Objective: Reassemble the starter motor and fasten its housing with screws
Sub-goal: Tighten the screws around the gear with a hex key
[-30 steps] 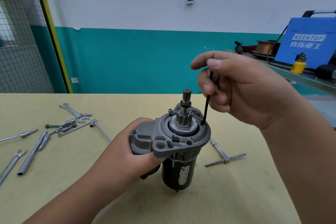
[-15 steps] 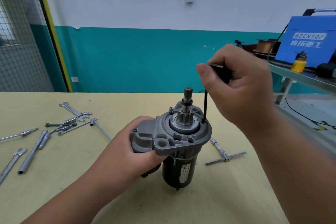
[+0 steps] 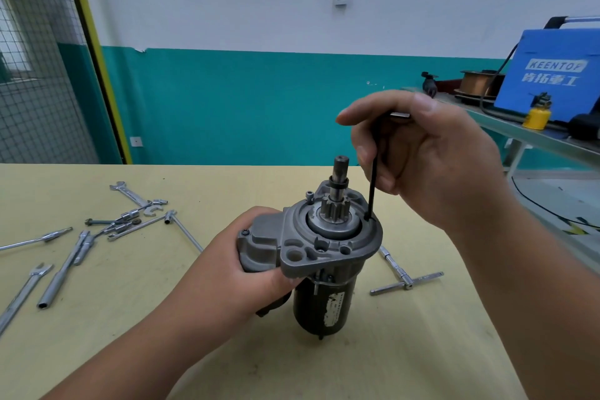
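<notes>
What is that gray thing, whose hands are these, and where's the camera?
The camera sits on a person's head and looks down, so you see their own two hands. The left hand holds a starter motor, a part that helps start an engine, standing upright on the yellow table. The right hand grips a thin black hex key, its tip down at the rim of the motor's gray top. Silver wrenches lie on the left, and a T-shaped wrench lies on the right.
</notes>
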### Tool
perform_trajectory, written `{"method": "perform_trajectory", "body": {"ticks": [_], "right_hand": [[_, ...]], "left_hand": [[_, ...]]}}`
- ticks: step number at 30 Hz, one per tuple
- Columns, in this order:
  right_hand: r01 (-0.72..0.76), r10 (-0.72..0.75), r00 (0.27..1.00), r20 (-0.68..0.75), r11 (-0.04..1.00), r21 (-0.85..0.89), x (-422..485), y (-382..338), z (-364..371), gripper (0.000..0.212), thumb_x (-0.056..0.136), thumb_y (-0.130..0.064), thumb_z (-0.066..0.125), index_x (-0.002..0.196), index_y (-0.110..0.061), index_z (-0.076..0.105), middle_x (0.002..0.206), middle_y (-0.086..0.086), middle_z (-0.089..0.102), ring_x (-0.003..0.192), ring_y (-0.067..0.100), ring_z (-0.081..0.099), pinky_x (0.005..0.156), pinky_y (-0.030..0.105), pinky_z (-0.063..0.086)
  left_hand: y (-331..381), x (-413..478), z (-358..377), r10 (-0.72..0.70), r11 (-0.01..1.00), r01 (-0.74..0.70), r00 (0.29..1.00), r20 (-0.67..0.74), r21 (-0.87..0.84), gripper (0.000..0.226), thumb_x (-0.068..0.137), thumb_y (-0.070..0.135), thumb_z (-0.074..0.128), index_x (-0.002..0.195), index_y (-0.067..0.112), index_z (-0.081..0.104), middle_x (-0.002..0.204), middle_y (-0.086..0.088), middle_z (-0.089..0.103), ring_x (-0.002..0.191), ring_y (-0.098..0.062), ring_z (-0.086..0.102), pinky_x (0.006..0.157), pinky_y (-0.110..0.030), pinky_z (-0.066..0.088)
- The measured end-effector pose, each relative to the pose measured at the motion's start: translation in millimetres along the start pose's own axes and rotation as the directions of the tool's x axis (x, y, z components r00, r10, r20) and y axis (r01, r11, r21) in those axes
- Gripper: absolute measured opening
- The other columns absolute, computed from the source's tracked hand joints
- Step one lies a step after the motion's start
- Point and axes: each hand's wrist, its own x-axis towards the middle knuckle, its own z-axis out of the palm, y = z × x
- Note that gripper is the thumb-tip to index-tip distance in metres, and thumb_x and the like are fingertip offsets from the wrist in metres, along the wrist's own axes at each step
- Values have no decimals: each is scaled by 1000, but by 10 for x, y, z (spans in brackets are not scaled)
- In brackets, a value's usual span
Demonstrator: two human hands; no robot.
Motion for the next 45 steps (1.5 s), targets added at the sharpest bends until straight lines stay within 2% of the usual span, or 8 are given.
{"method": "perform_trajectory", "body": {"ticks": [5,8,11,16,23,33,39,45], "right_hand": [[-66,66,998,4,996,56,-1,-71,-46,30,99,-41,56,97,-20,78,80,5,60,56,20,45,47,26,36],[-60,60,997,-48,998,-12,-10,-156,-53,32,89,-51,72,82,-20,75,73,6,57,55,22,42,47,25,35],[-56,29,989,-143,981,-186,-19,-242,-22,28,90,-47,66,77,-26,79,61,6,58,49,21,42,46,25,35],[-32,-34,987,-158,917,-398,2,-309,121,30,104,-24,53,112,-38,78,51,6,51,44,14,39,47,20,35],[-227,163,948,-273,949,-220,20,-344,66,33,111,-18,46,113,-25,79,50,5,45,41,17,29,41,25,22],[-326,318,943,98,941,89,9,-393,2,32,96,-19,47,99,-20,79,70,9,62,48,19,48,43,26,42],[-253,249,966,74,966,56,-16,-377,-10,17,82,-28,68,94,-20,78,75,12,69,47,16,54,42,24,45],[-152,117,980,-163,963,-222,40,-311,32,14,93,-20,65,86,-12,56,78,13,77,49,19,60,43,26,43]], "left_hand": [[-13,6,9,-7,1000,7,1000,2,-2,47,72,60,84,113,45,68,107,4,77,97,-17,72,88,-26,57],[-9,4,5,1,1000,-1,1000,5,-4,47,72,61,84,114,44,69,109,4,77,99,-13,73,90,-19,56],[-7,3,5,5,1000,-5,1000,3,-2,48,71,61,84,114,46,69,111,6,77,101,-11,73,90,-13,54],[-1,4,5,8,1000,-8,1000,-4,8,50,70,63,83,115,47,68,112,9,78,103,-7,73,87,-7,50],[14,6,8,4,1000,-4,1000,-8,-2,50,67,65,82,113,52,68,113,13,77,106,-4,72,84,-3,49],[17,4,13,5,1000,-5,1000,9,3,50,69,63,83,115,50,67,114,11,77,106,-4,72,86,-2,47],[18,8,15,10,1000,-10,1000,5,18,53,69,68,83,115,50,66,113,12,77,105,-2,71,85,-1,46],[26,4,25,16,1000,-16,1000,7,11,57,64,76,84,113,51,67,111,14,77,104,-1,72,83,0,46]]}}
